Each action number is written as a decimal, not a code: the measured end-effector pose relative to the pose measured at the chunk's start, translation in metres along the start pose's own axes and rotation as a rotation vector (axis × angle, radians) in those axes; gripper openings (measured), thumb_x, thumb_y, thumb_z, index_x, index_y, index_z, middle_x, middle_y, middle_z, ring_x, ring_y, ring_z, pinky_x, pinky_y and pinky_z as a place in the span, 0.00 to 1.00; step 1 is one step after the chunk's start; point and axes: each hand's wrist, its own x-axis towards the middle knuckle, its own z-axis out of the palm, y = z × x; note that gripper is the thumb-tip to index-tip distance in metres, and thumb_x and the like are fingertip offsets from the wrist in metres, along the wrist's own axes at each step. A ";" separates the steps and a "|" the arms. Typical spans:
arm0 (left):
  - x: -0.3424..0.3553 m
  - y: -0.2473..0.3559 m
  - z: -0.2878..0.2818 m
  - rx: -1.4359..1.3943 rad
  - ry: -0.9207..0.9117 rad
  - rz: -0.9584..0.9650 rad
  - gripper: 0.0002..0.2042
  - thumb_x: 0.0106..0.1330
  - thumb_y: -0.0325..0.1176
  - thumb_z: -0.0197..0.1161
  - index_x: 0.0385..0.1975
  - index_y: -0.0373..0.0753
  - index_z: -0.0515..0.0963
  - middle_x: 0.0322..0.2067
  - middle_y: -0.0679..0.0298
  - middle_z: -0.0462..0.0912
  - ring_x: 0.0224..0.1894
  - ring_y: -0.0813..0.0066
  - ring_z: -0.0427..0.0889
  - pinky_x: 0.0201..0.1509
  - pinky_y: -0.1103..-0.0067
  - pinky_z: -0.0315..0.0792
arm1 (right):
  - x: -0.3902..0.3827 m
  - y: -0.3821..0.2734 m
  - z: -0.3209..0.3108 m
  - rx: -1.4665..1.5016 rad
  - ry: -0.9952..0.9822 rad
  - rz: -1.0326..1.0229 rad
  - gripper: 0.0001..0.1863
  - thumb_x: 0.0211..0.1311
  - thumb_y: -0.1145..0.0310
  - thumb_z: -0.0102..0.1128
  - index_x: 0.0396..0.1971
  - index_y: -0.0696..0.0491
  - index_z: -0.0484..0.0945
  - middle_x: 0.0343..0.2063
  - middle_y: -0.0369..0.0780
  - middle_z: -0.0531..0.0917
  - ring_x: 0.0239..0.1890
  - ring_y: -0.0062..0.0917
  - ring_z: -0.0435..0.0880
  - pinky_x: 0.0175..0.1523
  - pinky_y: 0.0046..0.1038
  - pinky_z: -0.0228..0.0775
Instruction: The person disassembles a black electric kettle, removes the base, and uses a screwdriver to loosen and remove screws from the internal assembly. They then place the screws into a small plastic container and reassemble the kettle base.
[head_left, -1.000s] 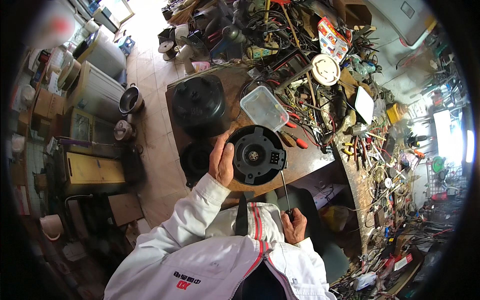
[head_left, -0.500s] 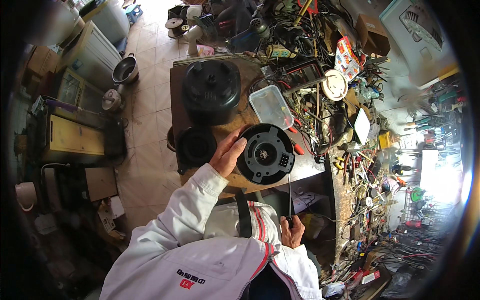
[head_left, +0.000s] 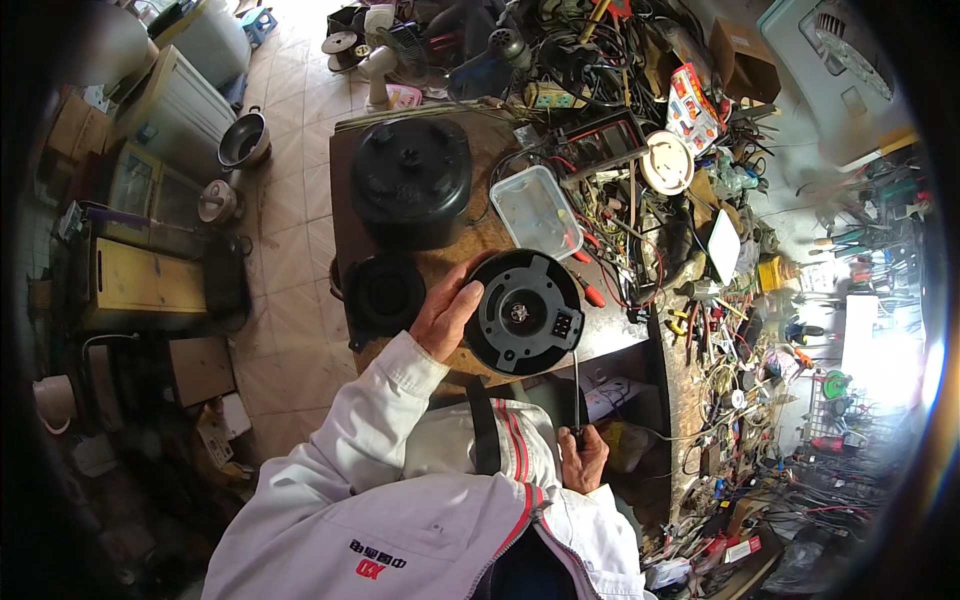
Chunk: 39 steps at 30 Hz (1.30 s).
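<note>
My left hand (head_left: 450,313) is closed on the left rim of a round black appliance base (head_left: 500,345), tilted up so its face shows a round centre socket and a small block of terminals at the right. In my right hand (head_left: 583,460) is a screwdriver (head_left: 577,395), held by its dark handle with the long thin shaft pointing up. The shaft's upper end meets the lower right edge of the base; its tip is hidden there. Beyond, on the wooden bench, stand a large black plastic housing (head_left: 410,185) and a smaller black round part (head_left: 386,293).
A clear plastic tub (head_left: 536,212) and red-handled pliers (head_left: 592,293) lie beyond the base. Tangled wires, tools and a cream round disc (head_left: 667,163) crowd the right side. A pan (head_left: 245,140) and a lidded pot (head_left: 218,202) stand on the tiled floor at left.
The base in my left hand has shifted slightly left in the picture, as have the bench and the things on it. The screwdriver stays against the base's lower right edge.
</note>
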 end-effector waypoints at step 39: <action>0.041 -0.013 0.202 0.587 -0.128 -0.028 0.38 0.79 0.53 0.45 0.74 0.24 0.51 0.70 0.45 0.66 0.72 0.58 0.67 0.77 0.68 0.58 | 0.168 0.011 -0.099 1.181 -0.327 0.242 0.26 0.68 0.65 0.65 0.63 0.60 0.75 0.24 0.28 0.74 0.21 0.09 0.65 0.25 0.17 0.56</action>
